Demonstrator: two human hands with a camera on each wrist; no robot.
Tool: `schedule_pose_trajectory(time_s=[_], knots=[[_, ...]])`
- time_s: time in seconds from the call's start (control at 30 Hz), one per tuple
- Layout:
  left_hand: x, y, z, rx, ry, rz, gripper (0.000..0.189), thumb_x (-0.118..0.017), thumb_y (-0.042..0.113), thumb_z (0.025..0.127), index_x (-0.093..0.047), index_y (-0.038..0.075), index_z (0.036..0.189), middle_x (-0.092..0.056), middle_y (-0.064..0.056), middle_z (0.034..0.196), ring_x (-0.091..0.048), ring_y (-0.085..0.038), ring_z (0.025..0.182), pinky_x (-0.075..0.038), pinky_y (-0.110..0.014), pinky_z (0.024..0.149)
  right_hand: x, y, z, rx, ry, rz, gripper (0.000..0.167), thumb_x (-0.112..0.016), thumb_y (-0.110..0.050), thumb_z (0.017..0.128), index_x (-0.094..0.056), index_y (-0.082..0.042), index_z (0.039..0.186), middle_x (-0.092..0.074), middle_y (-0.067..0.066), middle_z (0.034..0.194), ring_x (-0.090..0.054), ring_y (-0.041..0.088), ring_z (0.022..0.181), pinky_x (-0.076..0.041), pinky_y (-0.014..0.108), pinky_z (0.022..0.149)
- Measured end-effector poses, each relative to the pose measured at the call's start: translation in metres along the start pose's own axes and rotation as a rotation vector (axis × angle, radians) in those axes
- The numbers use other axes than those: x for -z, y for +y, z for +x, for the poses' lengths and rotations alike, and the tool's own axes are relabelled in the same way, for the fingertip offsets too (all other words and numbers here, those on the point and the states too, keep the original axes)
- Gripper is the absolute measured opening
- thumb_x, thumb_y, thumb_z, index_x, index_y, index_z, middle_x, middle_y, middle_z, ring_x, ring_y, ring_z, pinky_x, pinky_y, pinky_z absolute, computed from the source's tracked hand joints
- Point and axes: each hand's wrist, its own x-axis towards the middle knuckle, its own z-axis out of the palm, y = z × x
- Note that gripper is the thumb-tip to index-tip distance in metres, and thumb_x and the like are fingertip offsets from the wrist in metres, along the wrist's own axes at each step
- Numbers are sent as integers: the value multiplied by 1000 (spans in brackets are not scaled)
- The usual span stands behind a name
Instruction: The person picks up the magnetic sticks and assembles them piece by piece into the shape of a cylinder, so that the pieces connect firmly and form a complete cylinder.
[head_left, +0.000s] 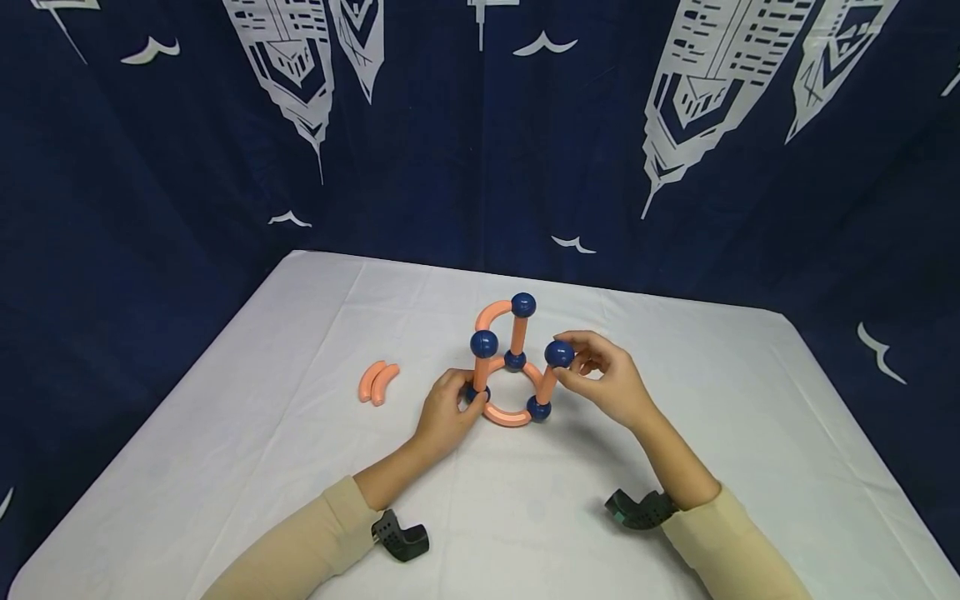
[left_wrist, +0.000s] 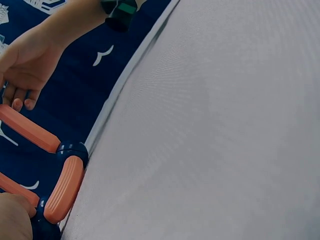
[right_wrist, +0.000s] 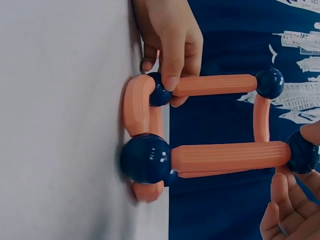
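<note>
An orange and blue ball-and-stick frame stands on the table. Its base is a ring of curved orange sticks (head_left: 507, 416) joined by blue balls. Three straight orange sticks rise from it, each topped by a blue ball. One curved stick (head_left: 491, 313) bridges the back and left top balls. My left hand (head_left: 444, 417) grips the lower left ball (right_wrist: 159, 90) between thumb and fingers. With thumb and fingers, my right hand (head_left: 617, 385) pinches the right top ball (head_left: 559, 353); that upright stick (right_wrist: 230, 156) leans slightly outward. In the left wrist view, only part of the frame shows.
Two loose curved orange sticks (head_left: 378, 383) lie side by side on the white-covered table (head_left: 300, 483), left of the frame. A dark blue printed curtain (head_left: 480, 167) hangs behind the table. Black wrist cameras (head_left: 403, 537) sit at both sleeve cuffs.
</note>
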Motion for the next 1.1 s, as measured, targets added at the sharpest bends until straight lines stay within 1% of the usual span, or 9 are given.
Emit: schedule_pose_trajectory(time_s=[0.13, 0.23, 0.33, 0.5, 0.6, 0.8, 0.9, 1.03, 1.1], knots=[[0, 0, 0, -4, 4, 0, 24, -70, 9, 87, -65, -2, 108, -60, -10, 100, -57, -21, 87, -47, -30, 72, -3, 8, -3, -20, -20, 72, 47, -72, 5, 81, -57, 5, 125, -65, 10, 98, -57, 14, 79, -47, 21, 71], [-1, 0, 0, -9, 8, 1, 24, -70, 9, 87, -65, -2, 107, -60, -10, 99, -56, -21, 86, -46, -29, 71, -7, 18, -7, -50, -38, 87, 46, -73, 5, 81, -56, 5, 124, -65, 12, 96, -58, 15, 82, -48, 22, 72], [-1, 0, 0, -15, 11, 0, 23, -70, 9, 87, -65, -2, 107, -60, -10, 98, -56, -21, 85, -46, -29, 70, -13, 31, -13, -95, -73, 50, 43, -73, 3, 82, -58, 6, 121, -65, 13, 97, -58, 19, 86, -48, 25, 74], [0, 0, 0, -20, 15, -10, 22, -69, 9, 87, -65, -2, 106, -60, -10, 99, -57, -21, 85, -47, -29, 71, -25, 51, -21, -167, -122, -21, 37, -76, -4, 82, -63, 2, 116, -64, 10, 102, -58, 31, 94, -49, 37, 78], [0, 0, 0, -12, 14, -22, 22, -69, 8, 87, -65, -1, 106, -61, -10, 100, -58, -22, 87, -48, -30, 73, -30, 59, -24, -187, -126, -26, 31, -78, -5, 80, -67, -1, 109, -62, 7, 102, -57, 33, 94, -49, 37, 78], [1, 2, 1, 4, -3, -21, 23, -69, 9, 88, -65, -1, 108, -62, -10, 102, -59, -21, 89, -50, -32, 76, -33, 61, -28, -183, -117, -12, 26, -79, -6, 80, -70, 1, 104, -60, 5, 94, -56, 27, 86, -47, 27, 73], [2, 1, 3, 2, -16, -9, 24, -69, 9, 89, -65, -1, 110, -63, -10, 104, -60, -21, 92, -51, -34, 78, -32, 48, -29, -192, -122, -18, 24, -77, -3, 81, -68, 4, 102, -60, 11, 91, -55, 30, 84, -46, 25, 71], [4, 0, 8, 13, -45, -2, 24, -68, 9, 90, -65, -1, 111, -64, -11, 107, -62, -22, 95, -52, -37, 80, -33, 47, -32, -201, -119, -27, 24, -78, -4, 80, -69, 3, 101, -60, 11, 90, -56, 29, 83, -46, 26, 71], [6, 0, 10, 16, -56, -2, 24, -68, 9, 90, -65, -1, 111, -64, -12, 108, -63, -23, 96, -52, -38, 80, -35, 52, -34, -193, -116, -27, 24, -79, -7, 80, -70, 1, 100, -61, 7, 89, -56, 25, 82, -46, 24, 71]])
